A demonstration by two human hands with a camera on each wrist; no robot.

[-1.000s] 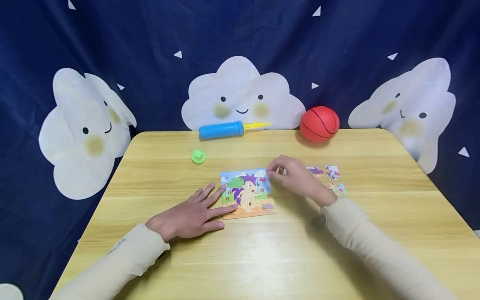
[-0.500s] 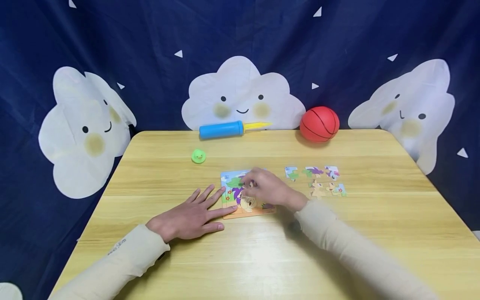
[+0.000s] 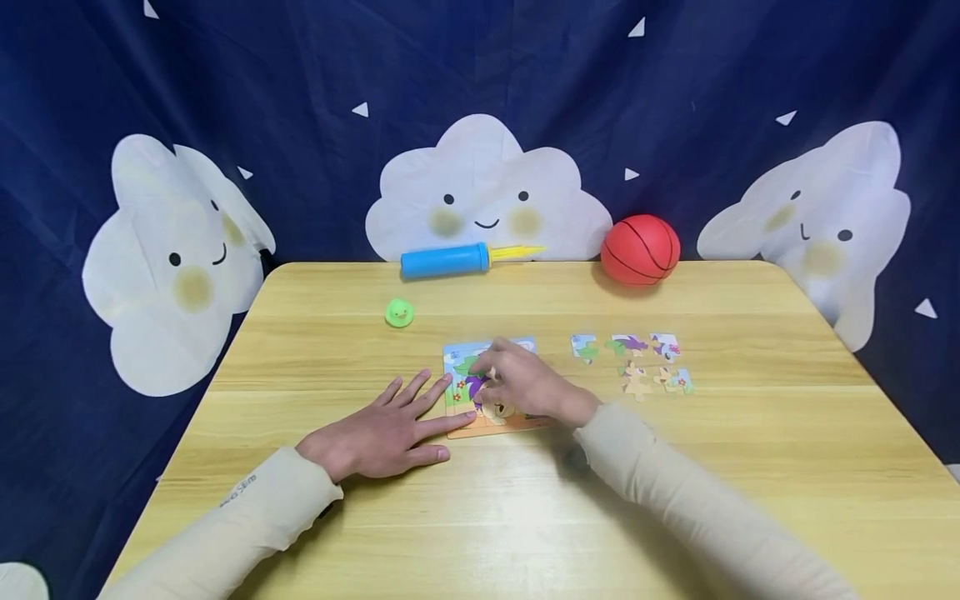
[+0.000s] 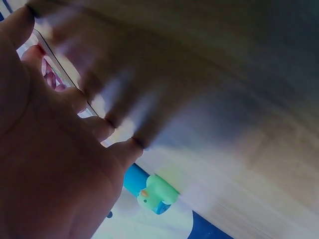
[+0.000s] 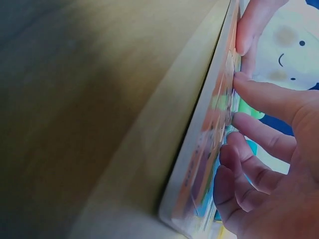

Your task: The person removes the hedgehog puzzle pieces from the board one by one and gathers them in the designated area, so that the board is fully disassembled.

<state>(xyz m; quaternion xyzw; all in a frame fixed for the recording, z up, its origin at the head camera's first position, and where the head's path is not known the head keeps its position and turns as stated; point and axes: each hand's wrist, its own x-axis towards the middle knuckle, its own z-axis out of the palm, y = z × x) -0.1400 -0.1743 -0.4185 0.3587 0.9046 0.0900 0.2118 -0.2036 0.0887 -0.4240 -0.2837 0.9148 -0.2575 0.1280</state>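
Dark blue cloth backdrop (image 3: 510, 58), softly creased, printed with white clouds (image 3: 480, 167) and small pale triangles (image 3: 361, 109). Tabletop (image 3: 780, 358) of yellowish wood grain, far corners rounded. Along far edge: smooth blue cylindrical pump (image 3: 446, 262) with tapered yellow nozzle; red ball (image 3: 640, 250) with black seam lines. Nearer, small green toy duck (image 3: 399, 313). Flat, near-rectangular puzzle (image 3: 497, 423) with hedgehog picture, lying on table near centre, between both hands. Near its right side: loose notched pieces (image 3: 636, 379).

Hidden: much of puzzle's right half, beneath right hand (image 3: 525, 379). Cut off at lower frame edge: cream sleeves (image 3: 247, 500). Left wrist view dark, mostly shadow; puzzle reduced to a sliver.

Left hand (image 3: 378, 437): fingers spread wide, index tip resting on puzzle's lower left. Right hand: over puzzle, fingers bent, thumb and index tips at printed face. Cannot tell whether pinching a piece or only touching.
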